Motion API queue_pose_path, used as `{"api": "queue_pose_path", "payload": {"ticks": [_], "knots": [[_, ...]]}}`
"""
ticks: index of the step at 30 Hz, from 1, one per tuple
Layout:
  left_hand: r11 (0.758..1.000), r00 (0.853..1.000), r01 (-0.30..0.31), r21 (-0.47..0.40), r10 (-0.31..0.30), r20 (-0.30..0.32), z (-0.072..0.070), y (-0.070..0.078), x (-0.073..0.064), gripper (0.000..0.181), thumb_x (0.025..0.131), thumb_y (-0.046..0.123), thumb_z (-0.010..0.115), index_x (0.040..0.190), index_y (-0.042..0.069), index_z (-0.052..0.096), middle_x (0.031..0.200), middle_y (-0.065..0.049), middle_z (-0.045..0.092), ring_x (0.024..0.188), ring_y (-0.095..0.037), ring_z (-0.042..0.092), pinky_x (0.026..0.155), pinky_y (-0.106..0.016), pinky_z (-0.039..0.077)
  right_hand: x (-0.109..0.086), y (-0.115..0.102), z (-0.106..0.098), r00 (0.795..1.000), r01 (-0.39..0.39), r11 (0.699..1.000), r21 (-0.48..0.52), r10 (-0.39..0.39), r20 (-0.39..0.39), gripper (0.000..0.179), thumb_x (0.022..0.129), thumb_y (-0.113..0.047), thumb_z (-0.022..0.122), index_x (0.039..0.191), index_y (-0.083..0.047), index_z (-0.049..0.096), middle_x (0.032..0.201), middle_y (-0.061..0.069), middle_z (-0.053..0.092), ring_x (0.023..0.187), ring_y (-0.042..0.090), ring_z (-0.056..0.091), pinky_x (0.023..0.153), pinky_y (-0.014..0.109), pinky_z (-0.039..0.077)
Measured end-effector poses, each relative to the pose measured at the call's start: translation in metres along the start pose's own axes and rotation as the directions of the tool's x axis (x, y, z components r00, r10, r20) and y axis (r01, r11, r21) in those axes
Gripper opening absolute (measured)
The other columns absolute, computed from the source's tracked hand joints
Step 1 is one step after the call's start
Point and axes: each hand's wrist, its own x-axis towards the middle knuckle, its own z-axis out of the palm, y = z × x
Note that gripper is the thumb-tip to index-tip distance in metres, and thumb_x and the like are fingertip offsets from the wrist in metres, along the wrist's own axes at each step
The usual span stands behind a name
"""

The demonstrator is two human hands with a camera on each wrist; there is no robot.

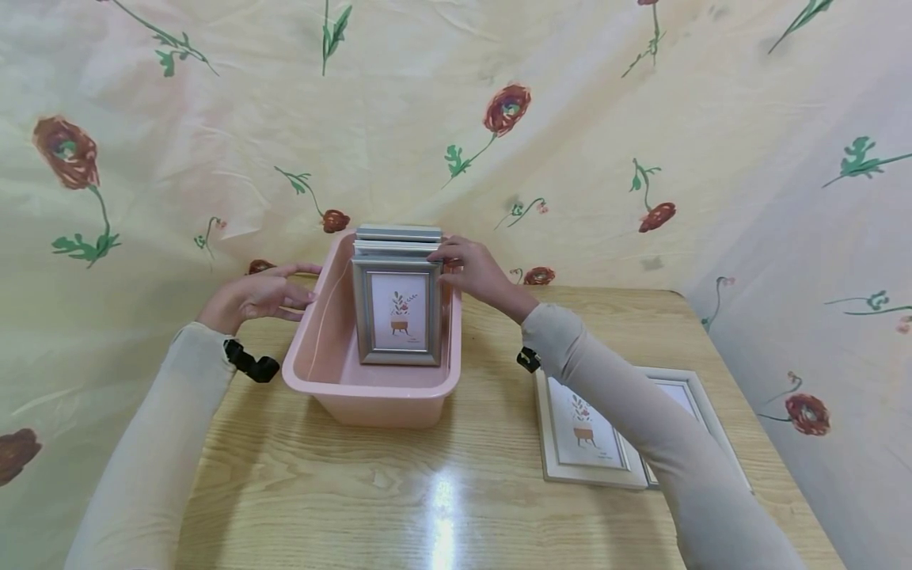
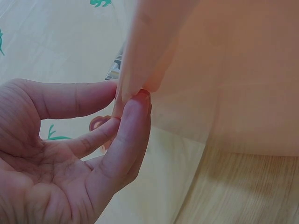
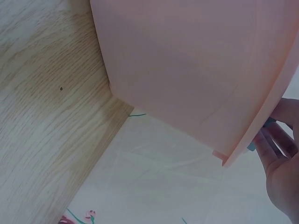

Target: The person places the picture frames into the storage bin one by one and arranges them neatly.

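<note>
A pink plastic bin (image 1: 378, 408) stands on the table and holds several picture frames upright, one behind another. The front picture frame (image 1: 362, 317) is silver-grey around a print of a potted plant. My left hand (image 1: 267, 297) pinches the bin's left rim; the left wrist view shows its thumb and fingers at the rim's edge (image 2: 135, 60). Over the right rim reaches my right hand (image 1: 477, 273), gripping the front frame at its upper right corner. The bin's wall (image 3: 187, 70) hides most of that grip in the right wrist view.
Two more picture frames lie flat on the wooden table (image 1: 342, 507) at the right: a cream one (image 1: 594, 475) and a partly covered one (image 1: 701, 396) under my right forearm. A flower-patterned cloth (image 1: 399, 119) hangs behind the table and along its right side.
</note>
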Motion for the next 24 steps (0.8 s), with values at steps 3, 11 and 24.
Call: {"api": "queue_pose_path", "payload": {"ticks": [3, 11, 24], "knots": [[1.000, 1.000, -0.002, 0.006, 0.002, 0.003, -0.0005, -0.0001, -0.0001, 0.078, 0.101, 0.011, 0.059, 0.163, 0.010, 0.011, 0.121, 0.001, 0.059, 0.098, -0.010, 0.066, 0.092, -0.033, 0.056, -0.0007, -0.0003, 0.0000, 1.000, -0.009, 1.000, 0.002, 0.009, -0.004, 0.033, 0.086, 0.002, 0.077, 0.119, 0.000, 0.073, 0.124, 0.017, 0.064, 0.120, 0.032, 0.063, 0.099, 0.039, 0.057], [1.000, 1.000, -0.003, 0.010, 0.003, 0.004, -0.0019, -0.0012, 0.0010, 0.078, 0.101, 0.011, 0.058, 0.163, 0.011, 0.011, 0.119, 0.003, 0.060, 0.098, -0.010, 0.066, 0.092, -0.033, 0.056, -0.0017, -0.0014, -0.0004, 0.999, -0.026, 0.999, 0.029, 0.027, -0.023, 0.031, 0.086, 0.001, 0.078, 0.117, 0.000, 0.074, 0.122, 0.017, 0.063, 0.113, 0.033, 0.065, 0.096, 0.039, 0.058], [1.000, 1.000, 0.001, 0.008, -0.001, -0.008, -0.0012, -0.0019, 0.0013, 0.079, 0.101, 0.013, 0.060, 0.163, 0.012, 0.013, 0.131, -0.005, 0.057, 0.099, -0.010, 0.067, 0.096, -0.036, 0.057, -0.0003, 0.0008, 0.0042, 0.997, -0.052, 0.998, 0.027, 0.053, -0.057, 0.031, 0.086, 0.001, 0.078, 0.116, 0.000, 0.073, 0.129, 0.018, 0.060, 0.109, 0.030, 0.065, 0.096, 0.037, 0.058]]}}
